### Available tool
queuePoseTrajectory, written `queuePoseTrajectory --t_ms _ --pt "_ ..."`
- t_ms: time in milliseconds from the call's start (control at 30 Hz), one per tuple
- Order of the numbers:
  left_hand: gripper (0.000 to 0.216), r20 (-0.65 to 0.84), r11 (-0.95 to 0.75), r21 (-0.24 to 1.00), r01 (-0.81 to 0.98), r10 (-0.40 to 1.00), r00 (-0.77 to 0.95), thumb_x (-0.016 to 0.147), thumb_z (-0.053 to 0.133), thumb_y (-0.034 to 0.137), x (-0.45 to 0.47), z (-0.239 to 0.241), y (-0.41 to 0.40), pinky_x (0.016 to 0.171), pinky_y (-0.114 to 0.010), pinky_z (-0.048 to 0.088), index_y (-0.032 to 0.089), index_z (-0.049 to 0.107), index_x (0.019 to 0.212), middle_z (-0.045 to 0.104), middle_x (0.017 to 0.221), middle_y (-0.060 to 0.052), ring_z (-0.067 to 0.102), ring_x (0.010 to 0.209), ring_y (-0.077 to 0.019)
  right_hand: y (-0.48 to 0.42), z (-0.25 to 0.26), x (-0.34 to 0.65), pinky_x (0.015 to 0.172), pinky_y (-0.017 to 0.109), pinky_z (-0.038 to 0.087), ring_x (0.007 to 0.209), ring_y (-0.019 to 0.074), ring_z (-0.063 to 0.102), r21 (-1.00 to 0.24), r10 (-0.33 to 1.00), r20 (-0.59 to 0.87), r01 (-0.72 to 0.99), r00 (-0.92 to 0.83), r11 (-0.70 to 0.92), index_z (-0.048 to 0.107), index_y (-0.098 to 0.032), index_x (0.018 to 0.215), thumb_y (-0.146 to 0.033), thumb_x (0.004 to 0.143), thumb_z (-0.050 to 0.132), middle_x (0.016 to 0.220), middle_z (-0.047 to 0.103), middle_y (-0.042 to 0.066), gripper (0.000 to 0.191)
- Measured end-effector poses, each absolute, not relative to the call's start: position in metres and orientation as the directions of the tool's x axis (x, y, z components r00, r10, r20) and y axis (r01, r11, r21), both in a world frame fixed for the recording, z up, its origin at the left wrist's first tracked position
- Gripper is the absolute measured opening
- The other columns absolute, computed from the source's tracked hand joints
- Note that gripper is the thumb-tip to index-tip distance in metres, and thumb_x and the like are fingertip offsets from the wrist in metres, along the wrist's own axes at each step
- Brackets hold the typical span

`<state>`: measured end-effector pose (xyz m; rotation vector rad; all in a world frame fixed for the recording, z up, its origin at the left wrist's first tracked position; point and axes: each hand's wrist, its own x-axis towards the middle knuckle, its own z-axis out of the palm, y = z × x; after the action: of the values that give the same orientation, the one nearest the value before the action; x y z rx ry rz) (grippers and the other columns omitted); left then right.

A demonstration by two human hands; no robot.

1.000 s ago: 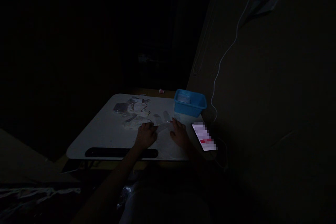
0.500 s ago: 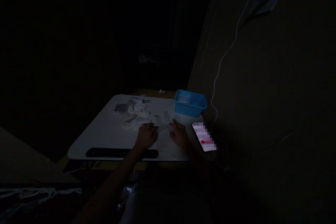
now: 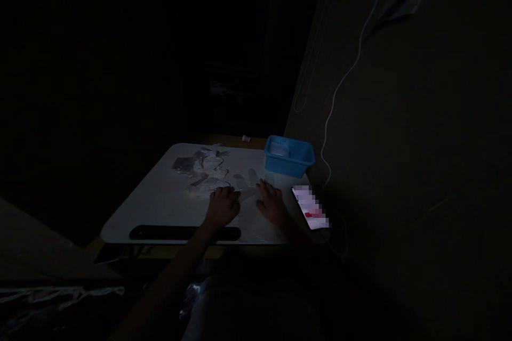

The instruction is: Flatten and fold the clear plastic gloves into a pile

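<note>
The scene is very dark. My left hand point(image 3: 223, 206) rests on a small white table point(image 3: 160, 202), fingers curled over the edge of a thin clear plastic piece point(image 3: 248, 194). My right hand point(image 3: 272, 203) lies beside it with fingers pressed down on the same clear piece. Whether either hand grips the plastic is hard to make out. A heap of small clear packets and white bits point(image 3: 202, 170) lies just beyond my left hand.
A blue plastic tub point(image 3: 288, 156) stands at the table's far right corner. A lit phone point(image 3: 311, 206) lies at the right edge. A black bar point(image 3: 184, 233) runs along the near edge. A white cable point(image 3: 340, 85) hangs down the right wall.
Both hands stay almost in place on the clear piece; my right hand has shifted slightly. The view has dimmed a little.
</note>
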<state>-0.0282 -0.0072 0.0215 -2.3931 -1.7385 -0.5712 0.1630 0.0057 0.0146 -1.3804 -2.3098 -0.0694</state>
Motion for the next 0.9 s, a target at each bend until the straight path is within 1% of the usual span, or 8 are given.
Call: queuePoseTrajectory --t_ms 133,267,333,433,533,600,700,900 --pt "0.033 0.377 -0.324 0.109 0.94 0.888 0.263 0.077 0.044 0.029 -0.027 0.023 -0.008 0.076 -0.04 0.035 0.024 0.059 0.106 0.056 0.11 -0.007 0.044 0.096 -0.0275 0.007 0.011 0.161 0.095 0.042 0.026 0.126 0.0231 0.028 -0.085 0.806 0.389 0.854 -0.446 0.514 0.032 -0.012 0.131 -0.03 0.085 0.037 0.137 0.034 0.013 0.049" --pt "0.033 0.367 -0.314 0.114 0.943 0.895 0.253 0.076 0.045 0.029 -0.026 0.025 -0.01 0.077 -0.04 0.035 0.024 0.059 0.106 0.055 0.111 -0.008 0.043 0.097 -0.0275 0.009 0.01 0.16 0.095 0.043 0.026 0.125 0.0243 0.029 -0.093 0.828 0.382 0.874 -0.411 0.477 0.037 -0.011 0.127 -0.035 0.085 0.038 0.136 0.035 0.015 0.049" --pt "0.033 0.364 -0.314 0.118 0.942 0.896 0.253 0.076 0.045 0.029 -0.026 0.025 -0.01 0.077 -0.04 0.035 0.024 0.059 0.106 0.055 0.111 -0.008 0.043 0.097 -0.0273 0.009 0.011 0.16 0.096 0.043 0.026 0.125 0.0244 0.029 -0.111 0.828 0.382 0.87 -0.41 0.481 0.036 -0.01 0.128 -0.036 0.084 0.04 0.136 0.036 0.015 0.05" --pt "0.033 0.375 -0.328 0.121 0.937 0.889 0.262 0.079 0.042 0.03 -0.027 0.023 -0.009 0.077 -0.04 0.035 0.023 0.058 0.107 0.055 0.11 -0.008 0.044 0.097 -0.0268 0.009 0.012 0.162 0.096 0.04 0.027 0.125 0.0231 0.029 -0.185 0.825 0.418 0.854 -0.38 0.487 0.03 -0.01 0.131 -0.03 0.082 0.042 0.134 0.039 0.014 0.054" --pt "0.033 0.4 -0.33 0.136 0.934 0.881 0.253 0.083 0.037 0.03 -0.027 0.021 -0.007 0.075 -0.038 0.036 0.021 0.057 0.107 0.056 0.107 -0.009 0.045 0.095 -0.0258 0.01 0.012 0.166 0.096 0.038 0.029 0.121 0.0212 0.036 -0.323 0.825 0.486 0.818 -0.288 0.476 0.027 -0.011 0.132 -0.02 0.079 0.042 0.128 0.047 0.012 0.055" --pt "0.032 0.419 -0.317 0.15 0.937 0.878 0.23 0.085 0.035 0.029 -0.028 0.02 -0.005 0.073 -0.037 0.036 0.019 0.058 0.105 0.058 0.102 -0.01 0.047 0.092 -0.0248 0.011 0.012 0.169 0.095 0.037 0.031 0.115 0.0208 0.041 -0.41 0.82 0.53 0.78 -0.218 0.472 0.029 -0.013 0.131 -0.015 0.076 0.041 0.122 0.052 0.01 0.056" --pt "0.03 0.443 -0.321 0.159 0.934 0.868 0.223 0.086 0.033 0.028 -0.028 0.022 -0.004 0.072 -0.035 0.037 0.016 0.059 0.096 0.059 0.093 -0.01 0.049 0.087 -0.0227 0.012 0.01 0.173 0.092 0.038 0.035 0.108 0.0214 0.047 -0.496 0.809 0.574 0.733 -0.125 0.465 0.034 -0.014 0.128 -0.011 0.074 0.039 0.114 0.056 0.01 0.055" --pt "0.029 0.469 -0.425 0.109 0.899 0.819 0.33 0.086 0.034 0.026 -0.028 0.024 -0.007 0.075 -0.033 0.039 0.015 0.06 0.092 0.061 0.085 -0.009 0.051 0.082 -0.0204 0.015 0.003 0.178 0.086 0.035 0.042 0.098 0.0201 0.052 -0.574 0.791 0.611 0.699 0.017 0.428 0.043 -0.015 0.12 -0.008 0.073 0.034 0.104 0.059 0.01 0.049"
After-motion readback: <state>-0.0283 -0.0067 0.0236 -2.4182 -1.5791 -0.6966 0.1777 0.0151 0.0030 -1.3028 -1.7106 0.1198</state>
